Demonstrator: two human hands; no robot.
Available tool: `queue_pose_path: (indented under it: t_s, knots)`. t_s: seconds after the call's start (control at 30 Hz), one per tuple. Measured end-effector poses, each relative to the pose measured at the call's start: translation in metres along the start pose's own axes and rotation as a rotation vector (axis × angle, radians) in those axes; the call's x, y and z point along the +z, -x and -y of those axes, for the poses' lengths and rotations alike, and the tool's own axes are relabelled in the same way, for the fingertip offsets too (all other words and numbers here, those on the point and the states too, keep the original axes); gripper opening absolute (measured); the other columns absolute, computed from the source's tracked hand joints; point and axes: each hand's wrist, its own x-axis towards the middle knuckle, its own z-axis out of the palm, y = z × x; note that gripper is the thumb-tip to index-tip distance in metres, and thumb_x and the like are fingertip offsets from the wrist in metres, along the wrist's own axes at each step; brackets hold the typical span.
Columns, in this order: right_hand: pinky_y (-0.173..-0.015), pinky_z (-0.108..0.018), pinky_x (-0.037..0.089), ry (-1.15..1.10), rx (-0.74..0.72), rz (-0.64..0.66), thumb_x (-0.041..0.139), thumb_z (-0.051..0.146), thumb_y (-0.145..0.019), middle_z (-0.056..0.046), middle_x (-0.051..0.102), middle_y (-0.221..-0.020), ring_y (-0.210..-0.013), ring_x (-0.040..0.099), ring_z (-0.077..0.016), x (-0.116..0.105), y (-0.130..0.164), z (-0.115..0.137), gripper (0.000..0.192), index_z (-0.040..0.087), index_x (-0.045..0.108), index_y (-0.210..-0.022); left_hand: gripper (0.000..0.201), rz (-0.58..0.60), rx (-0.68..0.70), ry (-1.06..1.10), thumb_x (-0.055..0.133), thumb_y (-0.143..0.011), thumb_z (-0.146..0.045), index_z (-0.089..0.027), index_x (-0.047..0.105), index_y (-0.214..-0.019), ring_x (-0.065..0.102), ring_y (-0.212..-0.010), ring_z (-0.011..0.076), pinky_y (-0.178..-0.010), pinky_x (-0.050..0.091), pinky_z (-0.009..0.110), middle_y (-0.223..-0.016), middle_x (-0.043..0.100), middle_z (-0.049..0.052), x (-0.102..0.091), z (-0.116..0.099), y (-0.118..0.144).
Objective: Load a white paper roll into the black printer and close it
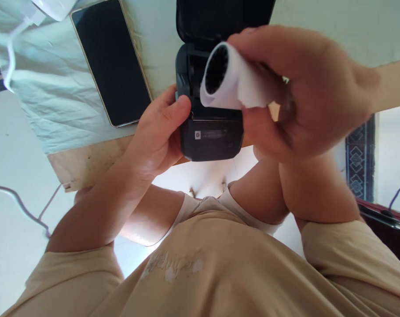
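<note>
A small black printer with its lid open stands at the near edge of the table. My left hand grips its left side, thumb on the top edge. My right hand holds a white paper roll just above the printer's open compartment. The roll's dark hollow core faces left, toward the camera, and a loose end of paper hangs under my fingers.
A dark smartphone lies face up to the left of the printer on a pale cloth. A white cable runs at the far left. The wooden table edge is just beyond my knees.
</note>
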Motion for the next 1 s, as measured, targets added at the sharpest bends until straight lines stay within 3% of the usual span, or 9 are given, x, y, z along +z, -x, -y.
queue_pose_path:
  t_s: [0.1,0.2,0.33,0.4,0.47,0.57,0.7,0.83,1.0]
  knots:
    - [-0.098,-0.038,0.064,0.110,-0.235,0.025,0.047,0.041,-0.103,0.001,0.071,-0.135,-0.123,0.073,-0.0206,0.006,-0.003,-0.003,0.041,0.029,0.060,-0.140,0.022,0.048,-0.038,0.039,0.068,-0.099,-0.035,-0.017,0.070,-0.111,0.075,-0.121,0.0307,-0.099,0.066,0.043,-0.100,0.077,0.003,0.001,0.001,0.000]
    - [-0.089,-0.039,0.066,0.130,-0.249,0.049,0.050,0.032,-0.098,-0.005,0.072,-0.132,-0.115,0.076,-0.0228,0.010,-0.007,-0.002,0.034,0.023,0.061,-0.130,0.027,0.007,-0.071,0.034,0.075,-0.093,-0.042,-0.020,0.070,-0.108,0.077,-0.116,0.0320,-0.088,0.069,0.040,-0.097,0.076,0.003,0.003,0.001,0.001]
    - [-0.088,-0.030,0.064,0.191,-0.303,-0.002,0.058,0.018,-0.091,0.006,0.078,-0.118,-0.100,0.078,-0.0152,0.010,-0.008,0.013,0.027,0.027,0.063,-0.115,0.031,-0.048,-0.087,0.012,0.078,-0.089,-0.046,-0.022,0.070,-0.106,0.079,-0.108,0.0310,-0.075,0.069,0.036,-0.095,0.074,0.003,0.005,0.002,0.002]
    - [-0.090,-0.028,0.064,0.204,-0.269,0.000,0.059,0.017,-0.092,0.009,0.077,-0.124,-0.102,0.078,-0.0131,0.010,-0.008,0.018,0.018,0.027,0.062,-0.107,0.030,-0.039,-0.087,0.012,0.076,-0.090,-0.046,-0.023,0.071,-0.110,0.081,-0.099,0.0291,-0.062,0.065,0.030,-0.094,0.075,0.003,0.006,0.002,0.002]
    - [-0.092,-0.029,0.064,0.178,-0.254,0.024,0.060,0.017,-0.092,0.010,0.079,-0.116,-0.106,0.079,-0.0142,0.011,-0.009,0.019,0.010,0.025,0.061,-0.098,0.028,-0.029,-0.081,0.012,0.075,-0.091,-0.044,-0.024,0.071,-0.111,0.081,-0.092,0.0273,-0.054,0.060,0.026,-0.093,0.074,0.003,0.007,0.002,0.003]
    - [-0.097,-0.033,0.063,0.125,-0.243,0.062,0.060,0.017,-0.095,0.007,0.079,-0.106,-0.113,0.078,-0.0168,0.012,-0.012,0.015,0.007,0.023,0.062,-0.092,0.027,-0.029,-0.060,0.008,0.074,-0.093,-0.041,-0.021,0.071,-0.112,0.080,-0.096,0.0259,-0.066,0.065,0.029,-0.092,0.074,0.003,0.007,-0.001,0.003]
    - [-0.098,-0.039,0.059,0.081,-0.257,0.068,0.057,0.032,-0.103,0.002,0.077,-0.114,-0.109,0.074,-0.0179,0.011,-0.014,0.007,0.019,0.022,0.069,-0.093,0.031,-0.007,-0.071,-0.021,0.074,-0.095,-0.040,-0.019,0.069,-0.116,0.078,-0.109,0.0271,-0.087,0.067,0.036,-0.095,0.075,0.004,0.007,-0.003,0.004]
    - [-0.102,-0.045,0.053,0.054,-0.264,0.057,0.053,0.046,-0.104,0.002,0.074,-0.101,-0.103,0.070,-0.0186,0.010,-0.012,0.005,0.031,0.023,0.072,-0.094,0.029,-0.023,-0.057,-0.017,0.073,-0.094,-0.042,-0.020,0.069,-0.114,0.077,-0.112,0.0284,-0.089,0.067,0.039,-0.094,0.075,0.002,0.007,-0.001,0.003]
    - [-0.088,-0.042,0.055,0.166,-0.275,0.063,0.051,0.047,-0.103,0.000,0.071,-0.086,-0.087,0.066,-0.0166,0.013,-0.009,0.013,0.037,0.023,0.070,-0.083,0.029,-0.067,-0.058,0.040,0.063,-0.099,-0.047,-0.020,0.071,-0.099,0.078,-0.110,0.0301,-0.093,0.066,0.042,-0.083,0.074,0.004,0.011,0.000,-0.001]
